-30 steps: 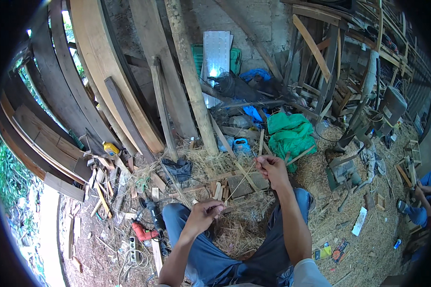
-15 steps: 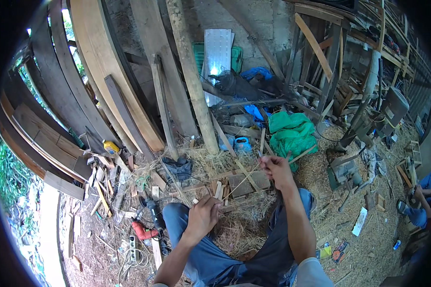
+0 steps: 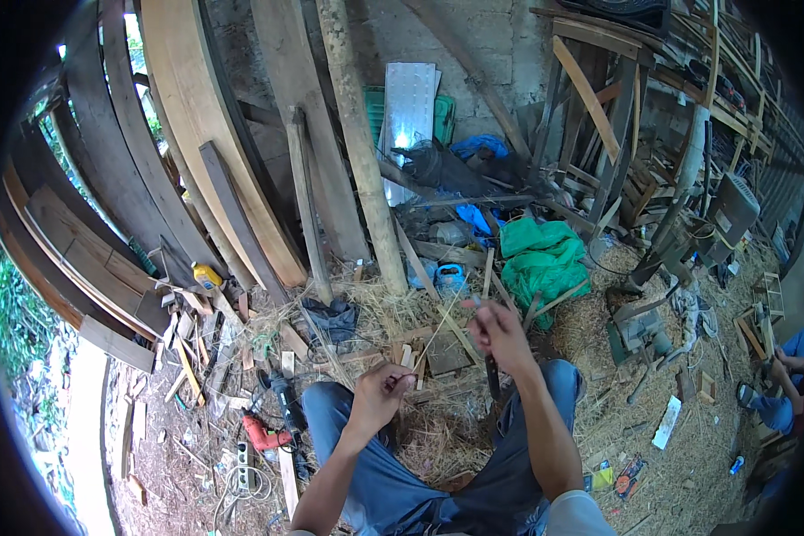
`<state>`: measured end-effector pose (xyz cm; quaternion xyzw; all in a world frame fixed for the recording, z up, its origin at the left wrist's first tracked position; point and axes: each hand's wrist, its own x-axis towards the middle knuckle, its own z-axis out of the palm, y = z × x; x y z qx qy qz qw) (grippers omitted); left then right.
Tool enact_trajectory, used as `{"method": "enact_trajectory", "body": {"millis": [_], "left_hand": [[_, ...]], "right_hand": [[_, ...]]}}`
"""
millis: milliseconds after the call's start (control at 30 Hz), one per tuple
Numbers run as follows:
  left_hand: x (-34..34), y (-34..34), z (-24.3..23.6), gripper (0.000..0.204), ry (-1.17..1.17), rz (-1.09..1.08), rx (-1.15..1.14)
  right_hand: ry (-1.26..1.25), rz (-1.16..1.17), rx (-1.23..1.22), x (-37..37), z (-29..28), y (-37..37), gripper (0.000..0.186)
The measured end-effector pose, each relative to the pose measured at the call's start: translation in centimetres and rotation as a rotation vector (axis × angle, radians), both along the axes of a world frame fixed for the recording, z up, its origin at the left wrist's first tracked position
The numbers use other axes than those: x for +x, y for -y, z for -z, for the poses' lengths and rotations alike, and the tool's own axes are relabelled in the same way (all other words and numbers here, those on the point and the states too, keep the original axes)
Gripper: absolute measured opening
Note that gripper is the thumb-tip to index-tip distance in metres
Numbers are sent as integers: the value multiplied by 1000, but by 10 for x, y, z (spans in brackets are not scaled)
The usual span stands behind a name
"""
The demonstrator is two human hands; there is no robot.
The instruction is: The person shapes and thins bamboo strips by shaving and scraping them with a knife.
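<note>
My left hand [image 3: 381, 397] is closed in front of my left knee, its fingertips pinched on the lower end of a thin pale strip [image 3: 435, 334]. The strip slants up and away to the right. Higher and to the right, my right hand [image 3: 498, 338] is closed, with a small light tip at its fingers. What it grips is hidden. A dark narrow piece [image 3: 493, 377] shows just below that hand. Beyond the hands lie small wooden blocks [image 3: 407, 355] and a flat dark board [image 3: 448, 354] on the straw.
A red power drill [image 3: 263, 434] and a white power strip [image 3: 245, 464] lie at my left. Green plastic sheeting [image 3: 545, 259] is heaped ahead. Planks [image 3: 214, 134] lean at the left. A metal machine [image 3: 639, 326] stands at the right, with another person [image 3: 782, 380] farther right.
My right hand has moved slightly down and turned. The strip, earlier stretching toward that hand, now points more steeply upward, its far end apart from the right fingers.
</note>
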<state>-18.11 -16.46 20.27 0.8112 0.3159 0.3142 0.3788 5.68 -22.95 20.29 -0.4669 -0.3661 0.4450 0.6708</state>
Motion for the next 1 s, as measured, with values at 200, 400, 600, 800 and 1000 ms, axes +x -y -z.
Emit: {"method": "enact_trajectory", "body": {"millis": [200, 400, 600, 800, 1000], "left_hand": [[15, -3, 6, 12, 48, 0, -99], [15, 4, -1, 10, -42, 2, -118], [17, 9, -16, 11, -23, -13, -121], [5, 18, -15, 10, -113, 17, -127], [5, 13, -13, 11, -56, -50, -87]], "right_hand": [[98, -260, -68, -40, 10, -5, 21], [55, -248, -216, -33, 6, -4, 16], [100, -236, -224, -29, 2, -6, 15], [102, 203, -121, 24, 19, -14, 17], [21, -9, -163, -17, 13, -6, 20]]}}
